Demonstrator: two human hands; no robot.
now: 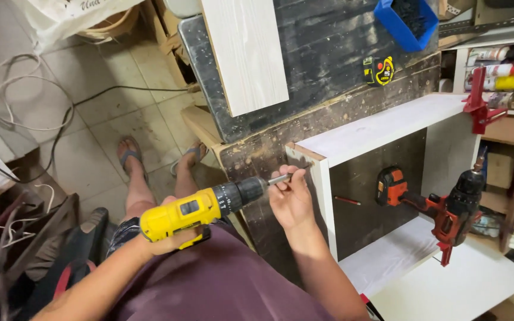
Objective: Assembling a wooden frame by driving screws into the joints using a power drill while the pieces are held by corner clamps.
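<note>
yellow drill [188, 214] gripped in left hand [171, 235]; right hand [292, 199] fingers [285, 176] pinching its bit [279, 178].

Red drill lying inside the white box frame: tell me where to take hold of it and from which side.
Grip the red drill by its handle, the narrow red section between the black motor body at the top and the orange battery at its left end. Come in from above and the open front of the white frame. The drill lies on its side, so the handle is exposed, with neither hand near it.
</note>
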